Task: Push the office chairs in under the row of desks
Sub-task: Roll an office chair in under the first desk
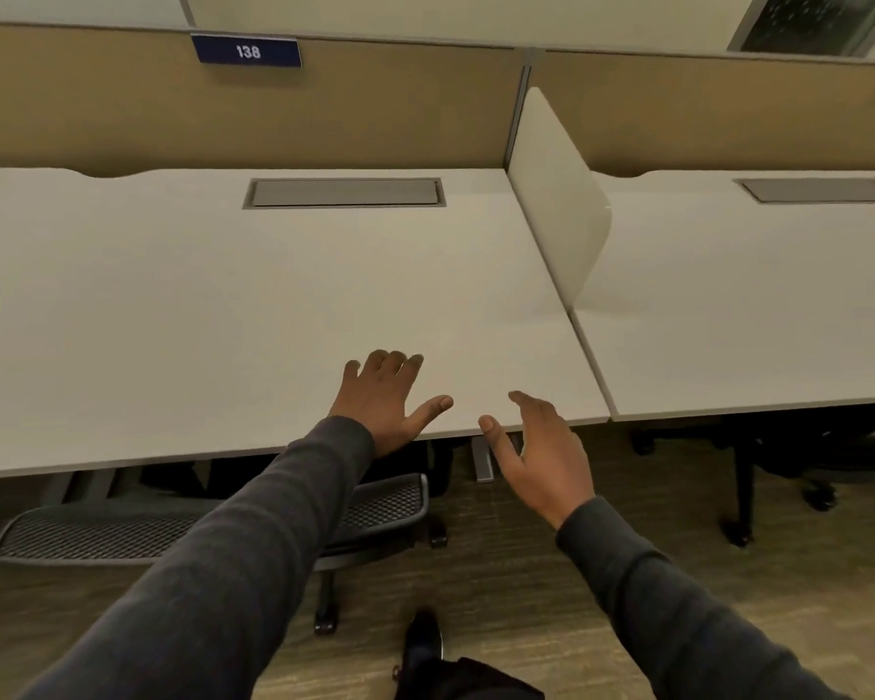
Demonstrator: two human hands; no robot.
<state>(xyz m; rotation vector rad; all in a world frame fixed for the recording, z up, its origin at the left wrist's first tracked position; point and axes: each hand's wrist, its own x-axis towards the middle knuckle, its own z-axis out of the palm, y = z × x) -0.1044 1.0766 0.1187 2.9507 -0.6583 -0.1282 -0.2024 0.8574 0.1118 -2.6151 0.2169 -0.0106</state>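
Dark grey long sleeves (253, 548), black shoe (424, 639)

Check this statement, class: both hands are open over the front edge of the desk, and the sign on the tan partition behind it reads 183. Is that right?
Not quite. The head view shows the blue sign on the tan partition reads 138, not 183. The rest stands: the left hand and right hand are both open over the desk front edge.

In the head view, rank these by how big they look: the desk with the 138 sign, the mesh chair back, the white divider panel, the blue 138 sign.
1. Desk, by far the largest.
2. Mesh chair back and white divider panel: these look alike in area, and the sleeve hides part of the chair, so no ranking between them.
3. Blue 138 sign, smallest.
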